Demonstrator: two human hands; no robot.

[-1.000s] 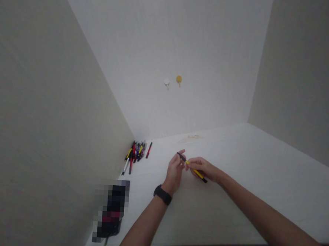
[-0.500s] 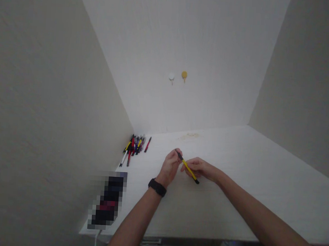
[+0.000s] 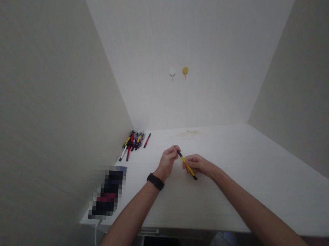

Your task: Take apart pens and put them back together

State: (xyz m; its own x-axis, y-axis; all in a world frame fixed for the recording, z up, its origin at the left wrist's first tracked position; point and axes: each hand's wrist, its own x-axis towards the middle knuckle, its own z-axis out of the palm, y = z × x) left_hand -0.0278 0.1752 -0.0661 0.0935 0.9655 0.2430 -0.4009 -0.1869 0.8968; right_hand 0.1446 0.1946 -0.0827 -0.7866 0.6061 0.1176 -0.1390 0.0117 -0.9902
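Note:
Both hands meet over the white desk (image 3: 233, 186) on a yellow pen (image 3: 186, 164) with black ends. My right hand (image 3: 198, 164) pinches the yellow barrel near its middle. My left hand (image 3: 167, 161), with a black watch on the wrist, has its fingers closed around the pen's upper black end. The pen slants from upper left to lower right, its lower tip just above the desk.
A heap of several pens (image 3: 134, 142) in red, yellow, black and white lies in the back left corner by the wall. A blurred dark object (image 3: 107, 195) sits at the desk's front left edge. Two small round hooks (image 3: 178, 72) are on the back wall.
The camera view has shifted slightly upward and left. Both hands stay joined on the pen; my left fingers have closed more tightly on its top end.

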